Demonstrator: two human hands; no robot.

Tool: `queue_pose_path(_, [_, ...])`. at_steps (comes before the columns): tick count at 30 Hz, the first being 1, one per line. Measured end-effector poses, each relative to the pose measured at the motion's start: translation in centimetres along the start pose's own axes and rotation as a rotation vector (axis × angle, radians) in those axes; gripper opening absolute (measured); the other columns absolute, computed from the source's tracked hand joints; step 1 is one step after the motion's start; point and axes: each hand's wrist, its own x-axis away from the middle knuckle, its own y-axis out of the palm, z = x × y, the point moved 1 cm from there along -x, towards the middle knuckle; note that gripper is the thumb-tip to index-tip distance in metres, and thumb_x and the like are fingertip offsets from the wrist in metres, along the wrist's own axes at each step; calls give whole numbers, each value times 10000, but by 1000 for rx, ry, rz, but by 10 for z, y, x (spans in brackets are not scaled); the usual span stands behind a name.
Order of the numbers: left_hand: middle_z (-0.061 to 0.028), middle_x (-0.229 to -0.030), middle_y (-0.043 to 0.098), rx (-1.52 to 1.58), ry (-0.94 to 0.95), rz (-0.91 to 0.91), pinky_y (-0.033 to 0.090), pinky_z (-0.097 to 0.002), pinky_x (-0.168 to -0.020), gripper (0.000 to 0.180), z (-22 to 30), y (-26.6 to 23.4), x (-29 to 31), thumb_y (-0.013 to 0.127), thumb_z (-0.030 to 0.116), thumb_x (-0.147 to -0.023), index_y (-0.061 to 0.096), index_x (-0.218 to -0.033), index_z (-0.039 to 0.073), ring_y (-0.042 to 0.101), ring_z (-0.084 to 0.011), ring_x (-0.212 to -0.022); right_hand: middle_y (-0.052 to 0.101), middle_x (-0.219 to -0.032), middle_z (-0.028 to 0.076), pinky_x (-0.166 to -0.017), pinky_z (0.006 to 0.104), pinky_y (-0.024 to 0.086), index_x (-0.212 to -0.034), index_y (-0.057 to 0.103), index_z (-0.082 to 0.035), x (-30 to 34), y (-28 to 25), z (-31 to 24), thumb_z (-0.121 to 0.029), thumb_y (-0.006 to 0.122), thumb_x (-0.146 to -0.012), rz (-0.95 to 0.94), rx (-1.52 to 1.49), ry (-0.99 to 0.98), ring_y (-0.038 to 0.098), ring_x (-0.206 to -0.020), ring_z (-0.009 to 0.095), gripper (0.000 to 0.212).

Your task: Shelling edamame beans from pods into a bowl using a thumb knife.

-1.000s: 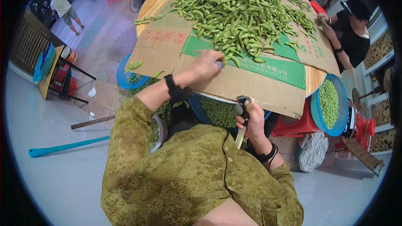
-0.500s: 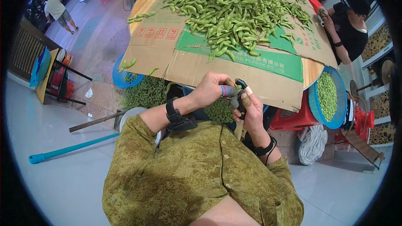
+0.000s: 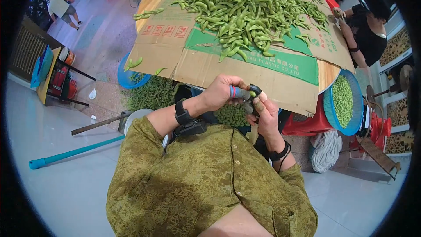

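Observation:
In front of my chest, above the bean container below, my two hands meet at the cardboard's near edge. A green soybean pod (image 3: 252, 93) shows as a small piece between the fingertips; most of it is hidden. My left hand (image 3: 222, 91) is closed on it, with grey-blue coverings on the fingers. Against it presses my right hand (image 3: 265, 110), fingers bent, a black cover and white tape on the forefinger. Shelled green beans (image 3: 231, 115) lie just beneath the hands. A big heap of soybean pods (image 3: 245, 13) rests on flattened cardboard (image 3: 149, 55) over the table.
A blue basket of shelled beans (image 3: 342, 101) stands at the right on a red stool (image 3: 307, 126). Pods or husks (image 3: 151, 96) pile on the floor at left, near a blue basin (image 3: 127, 78). A teal pole (image 3: 74, 151) lies left. A person (image 3: 368, 26) sits at the far right.
My fingers have shifted slightly around the pod, and the right forefinger now arches over it. At the far left, a passer-by has stepped on. The heap looks the same.

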Motion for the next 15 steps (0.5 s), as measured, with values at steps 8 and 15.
queue_pose_path(8, [13,-680,579,-58,-43,74,356,-191,-472,76,-6,1,2,612,93,-852,649,-884,35,490,-43,-534,518,-652,-20,-499,219,388,-1217,560,-4,2,-4,9,-52,601,-883,149,632,-202,475,-541,59,341])
queue_pose_path(15, [-160,-694,631,-777,312,121,472,-326,-577,152,15,-5,28,611,125,-802,639,-852,-16,608,-184,-609,527,-664,3,-514,220,400,-1096,595,-22,-1,-14,16,13,593,-820,249,659,-310,487,-569,64,278])
